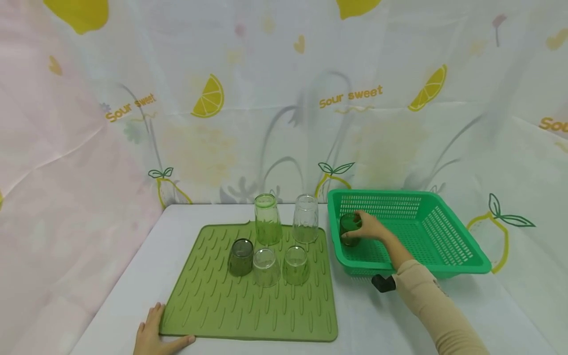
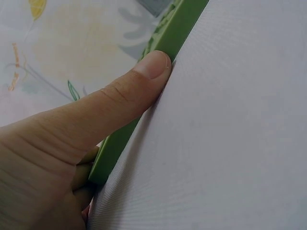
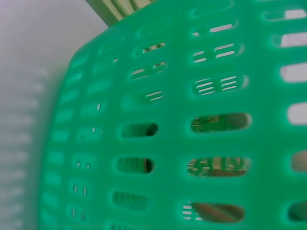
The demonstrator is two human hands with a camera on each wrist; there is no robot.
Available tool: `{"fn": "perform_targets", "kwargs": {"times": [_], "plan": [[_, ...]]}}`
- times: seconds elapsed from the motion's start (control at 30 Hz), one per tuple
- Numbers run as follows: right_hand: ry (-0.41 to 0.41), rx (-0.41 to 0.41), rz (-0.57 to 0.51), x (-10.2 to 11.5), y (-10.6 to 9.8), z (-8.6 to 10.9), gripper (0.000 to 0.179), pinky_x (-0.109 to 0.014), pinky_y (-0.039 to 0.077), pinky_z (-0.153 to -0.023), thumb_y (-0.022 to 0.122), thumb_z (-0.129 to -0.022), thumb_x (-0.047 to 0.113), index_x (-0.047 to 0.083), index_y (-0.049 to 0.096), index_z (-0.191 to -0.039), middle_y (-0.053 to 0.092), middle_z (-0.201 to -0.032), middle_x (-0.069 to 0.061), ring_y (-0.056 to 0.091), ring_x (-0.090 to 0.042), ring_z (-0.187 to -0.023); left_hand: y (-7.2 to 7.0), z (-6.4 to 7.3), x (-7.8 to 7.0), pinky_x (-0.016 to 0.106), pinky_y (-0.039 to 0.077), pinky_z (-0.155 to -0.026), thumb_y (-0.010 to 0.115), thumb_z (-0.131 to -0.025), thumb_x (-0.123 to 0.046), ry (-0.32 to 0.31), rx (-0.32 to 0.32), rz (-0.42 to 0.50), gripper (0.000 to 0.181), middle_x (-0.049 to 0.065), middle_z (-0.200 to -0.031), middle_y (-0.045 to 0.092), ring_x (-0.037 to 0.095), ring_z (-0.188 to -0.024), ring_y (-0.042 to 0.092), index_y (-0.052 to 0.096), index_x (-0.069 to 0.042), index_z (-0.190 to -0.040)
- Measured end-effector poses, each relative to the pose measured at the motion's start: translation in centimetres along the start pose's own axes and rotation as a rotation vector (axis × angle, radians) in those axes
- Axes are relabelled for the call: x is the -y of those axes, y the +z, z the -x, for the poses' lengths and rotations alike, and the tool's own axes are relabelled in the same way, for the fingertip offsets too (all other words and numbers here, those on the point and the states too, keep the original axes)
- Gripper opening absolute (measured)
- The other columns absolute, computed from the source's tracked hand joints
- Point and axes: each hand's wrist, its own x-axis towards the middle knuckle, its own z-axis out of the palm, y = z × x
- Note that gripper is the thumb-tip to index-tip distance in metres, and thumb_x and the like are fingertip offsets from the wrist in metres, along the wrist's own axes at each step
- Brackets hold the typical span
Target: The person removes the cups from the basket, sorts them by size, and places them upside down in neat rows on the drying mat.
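Note:
My right hand (image 1: 368, 228) reaches into the green basket (image 1: 443, 268) and grips a dark glass (image 1: 348, 238) near its left wall. In the right wrist view, the basket's slotted wall (image 3: 172, 143) covers most of that hand and glass. My left hand (image 1: 153, 333) lies at the near left corner of the green ridged mat (image 1: 239, 310), thumb along the front edge, fingers at the side. The left wrist view has the thumb (image 2: 120, 93) pressed against the mat's edge. Standing on the mat are a tall green glass (image 1: 268, 224) and a tall clear glass (image 1: 305, 222).
Nearer on the mat, three short glasses form a row: a dark one (image 1: 240, 259), a clear one (image 1: 266, 268) and a greenish clear one (image 1: 296, 266). The basket stands right beside the mat on the white table (image 1: 355, 320). A lemon-printed curtain (image 1: 248, 123) hangs behind.

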Motion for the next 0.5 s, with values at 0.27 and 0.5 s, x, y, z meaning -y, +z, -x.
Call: {"fn": "perform_targets", "kwargs": {"times": [0.27,0.5], "plan": [[-0.005,-0.154,-0.166,0.1,-1.2,0.6,0.087,-0.056,0.044,-0.094,0.073,-0.081,0.028,-0.012,0.025,-0.141,0.044,-0.131,-0.034,0.043,-0.048,-0.12,0.1,0.0,0.0,0.064,0.001,-0.11,0.079,-0.068,-0.044,0.0,-0.004,0.014,0.12,0.043,-0.144,0.006,0.054,-0.135,0.002,0.009,0.02,-0.14],[0.058,-0.234,-0.341,0.7,-2.0,2.0,0.096,-0.057,0.038,-0.102,0.075,-0.081,0.025,-0.007,0.013,-0.147,0.038,-0.141,-0.03,0.036,-0.044,-0.129,0.1,0.1,0.1,0.065,0.001,-0.109,0.08,-0.067,-0.045,-0.007,-0.01,0.023,0.12,0.043,-0.143,0.006,0.054,-0.135,0.002,0.009,0.02,-0.14]]}}
